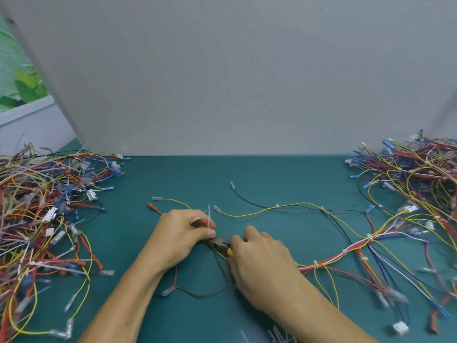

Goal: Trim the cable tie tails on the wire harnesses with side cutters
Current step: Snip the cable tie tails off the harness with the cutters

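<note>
A wire harness [321, 246] of yellow, red, black and blue wires lies spread across the green mat from the centre to the right. My left hand [181, 233] pinches part of it, and a white cable tie tail [209, 216] sticks up from between its fingers. My right hand [259, 258] grips the yellow-handled side cutters [221, 245]. Their dark jaws sit just below my left thumb, next to the tie. Whether the jaws touch the tail is hidden.
A tangled pile of harnesses [42, 214] covers the left of the mat [272, 179], another pile [420, 174] the right. Cut white tie tails [279, 336] lie at the front edge. A grey partition wall [235, 82] stands behind the mat.
</note>
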Demonstrator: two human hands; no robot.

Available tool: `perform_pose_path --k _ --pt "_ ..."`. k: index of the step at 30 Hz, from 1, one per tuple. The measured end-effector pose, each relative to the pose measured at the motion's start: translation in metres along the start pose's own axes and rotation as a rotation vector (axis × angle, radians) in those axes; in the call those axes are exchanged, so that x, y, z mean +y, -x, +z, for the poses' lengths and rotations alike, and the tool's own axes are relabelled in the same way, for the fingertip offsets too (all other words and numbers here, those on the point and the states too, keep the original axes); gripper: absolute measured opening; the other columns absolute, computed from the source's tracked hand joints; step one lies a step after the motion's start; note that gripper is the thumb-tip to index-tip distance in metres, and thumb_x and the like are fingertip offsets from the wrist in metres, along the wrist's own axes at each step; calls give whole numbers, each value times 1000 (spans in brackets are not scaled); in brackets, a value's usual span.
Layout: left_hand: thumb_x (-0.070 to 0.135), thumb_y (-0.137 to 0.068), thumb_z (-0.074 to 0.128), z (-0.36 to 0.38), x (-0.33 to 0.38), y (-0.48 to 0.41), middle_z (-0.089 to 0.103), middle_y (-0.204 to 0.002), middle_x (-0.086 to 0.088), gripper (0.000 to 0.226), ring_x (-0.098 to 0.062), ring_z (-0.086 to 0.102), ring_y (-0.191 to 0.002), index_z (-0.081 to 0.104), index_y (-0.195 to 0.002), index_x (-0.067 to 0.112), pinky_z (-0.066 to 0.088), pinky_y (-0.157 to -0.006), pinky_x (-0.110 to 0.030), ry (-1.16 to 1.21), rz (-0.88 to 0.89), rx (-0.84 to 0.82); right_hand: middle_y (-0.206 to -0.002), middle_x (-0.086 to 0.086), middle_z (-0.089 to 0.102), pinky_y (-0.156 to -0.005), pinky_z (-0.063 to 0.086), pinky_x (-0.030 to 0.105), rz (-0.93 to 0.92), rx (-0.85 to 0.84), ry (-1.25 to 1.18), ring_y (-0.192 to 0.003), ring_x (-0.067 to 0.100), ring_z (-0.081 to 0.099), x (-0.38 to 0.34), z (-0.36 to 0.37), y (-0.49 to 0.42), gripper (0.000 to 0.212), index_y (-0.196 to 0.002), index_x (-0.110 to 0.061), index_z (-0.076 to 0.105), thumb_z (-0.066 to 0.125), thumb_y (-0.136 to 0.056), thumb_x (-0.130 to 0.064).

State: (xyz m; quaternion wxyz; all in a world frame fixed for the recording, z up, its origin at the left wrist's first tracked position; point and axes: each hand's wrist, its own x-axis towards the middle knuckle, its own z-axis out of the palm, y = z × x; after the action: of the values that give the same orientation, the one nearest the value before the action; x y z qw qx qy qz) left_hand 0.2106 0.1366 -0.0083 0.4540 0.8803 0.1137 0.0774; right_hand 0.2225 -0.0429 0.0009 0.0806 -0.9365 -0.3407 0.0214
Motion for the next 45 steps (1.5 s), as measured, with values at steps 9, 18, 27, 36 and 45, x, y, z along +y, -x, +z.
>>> perform_pose_path --k 9,18,27,36,45 --pt "-4 -70 78 8 0 2 68 -56 1 22 -3 54 -48 72 -61 15 40 -49 -10 217 -59 113 -110 9 45 -59 26 36 -88 -21 91 -97 31 52 -2 -1 -2 19 -113 -9 46 39 -99 -19" --pt "-5 -70 78 10 -4 1 69 -60 -5 24 -8 60 -53 72 -59 15 47 -52 -16 288 -95 147 -113 14 44 -65 28 39 -131 -32 122 -96 31 50 -7 -1 3 26 -120 -3 42 42 -95 -9" --pt "-2 -78 72 10 0 -1 46 -39 10 12 0 32 -31 71 -70 7 26 -34 -9 435 -84 153 -111 12 48 -62 28 39 -99 17 179 -93 34 54 -5 -1 1 21 -117 -6 46 36 -99 -12" --pt "-4 -80 69 9 4 -2 44 -37 11 12 0 31 -28 67 -70 3 24 -33 -9 505 -110 184 -90 6 58 -53 28 34 -115 74 183 -71 27 60 -6 4 1 17 -98 -13 60 60 -91 -28" --pt "-3 -79 70 10 3 -4 45 -39 10 11 -1 31 -29 67 -71 2 24 -33 -10 493 -121 187 -110 13 50 -48 16 35 -136 32 180 -95 35 56 -1 4 -4 19 -115 -7 46 35 -102 -15"
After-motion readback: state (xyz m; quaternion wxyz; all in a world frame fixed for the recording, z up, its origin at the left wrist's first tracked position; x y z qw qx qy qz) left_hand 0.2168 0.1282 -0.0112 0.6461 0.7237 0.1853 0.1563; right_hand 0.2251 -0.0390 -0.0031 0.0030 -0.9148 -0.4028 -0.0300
